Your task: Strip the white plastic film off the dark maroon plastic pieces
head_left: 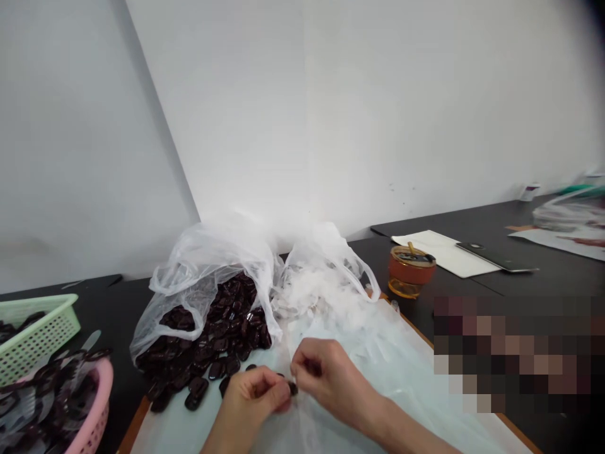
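Note:
My left hand (258, 397) pinches a small dark glossy piece (293, 388) between thumb and fingertips, over a pale sheet (406, 372). Close by on the right, my right hand (326, 375) has its thumb and fingers curled together; whatever they hold is too small or hidden to name. Beyond my left hand, a heap of dark brown glossy pieces (217, 340) spills from a clear plastic bag (189, 277). Another plastic bag (326, 252), with whitish translucent contents, lies open beyond my right hand.
At left stand a green basket (61, 321) and a pink basket (101, 403), both holding dark pieces. An amber glass bowl (410, 274), white paper (435, 249) and a phone (494, 257) lie on the black table (454, 217) at right. Part of the right side is pixelated.

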Tool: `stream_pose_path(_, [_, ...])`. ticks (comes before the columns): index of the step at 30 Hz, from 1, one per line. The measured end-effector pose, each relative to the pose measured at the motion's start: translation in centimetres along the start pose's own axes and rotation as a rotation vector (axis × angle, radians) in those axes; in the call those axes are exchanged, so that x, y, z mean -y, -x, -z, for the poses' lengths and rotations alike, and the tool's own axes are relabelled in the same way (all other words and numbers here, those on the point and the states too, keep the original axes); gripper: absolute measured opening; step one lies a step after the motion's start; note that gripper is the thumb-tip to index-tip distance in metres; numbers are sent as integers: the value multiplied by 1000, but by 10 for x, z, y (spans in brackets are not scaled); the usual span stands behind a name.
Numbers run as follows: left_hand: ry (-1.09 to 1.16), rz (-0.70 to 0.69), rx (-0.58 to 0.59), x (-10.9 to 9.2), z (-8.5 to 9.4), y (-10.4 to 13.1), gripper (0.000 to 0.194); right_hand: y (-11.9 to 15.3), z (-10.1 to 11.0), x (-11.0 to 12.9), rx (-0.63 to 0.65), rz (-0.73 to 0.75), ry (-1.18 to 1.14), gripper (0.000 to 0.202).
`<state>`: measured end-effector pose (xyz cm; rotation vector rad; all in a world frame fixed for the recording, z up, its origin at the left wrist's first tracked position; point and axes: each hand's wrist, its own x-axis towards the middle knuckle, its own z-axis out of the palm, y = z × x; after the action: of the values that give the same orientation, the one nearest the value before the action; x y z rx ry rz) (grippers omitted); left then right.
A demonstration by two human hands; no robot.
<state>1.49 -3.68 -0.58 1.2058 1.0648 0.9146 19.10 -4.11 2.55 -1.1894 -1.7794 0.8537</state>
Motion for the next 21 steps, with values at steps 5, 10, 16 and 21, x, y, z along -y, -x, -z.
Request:
stream_pose_path(5, [178,18,-33,-12,-6,5,22,-8,15,4,-87,-131,-371,15])
stream_pose_path(10, [418,18,-78,-16,0,1,17,-3,14,-1,52,-171,-474,10])
stream_pose_path(16, [435,-6,-75,-17,4,1,13,2,6,-5,119,-160,-477,14])
stream_pose_path(21, [280,21,-50,-25,1,6,23,1,6,-5,162,-67,-496,33])
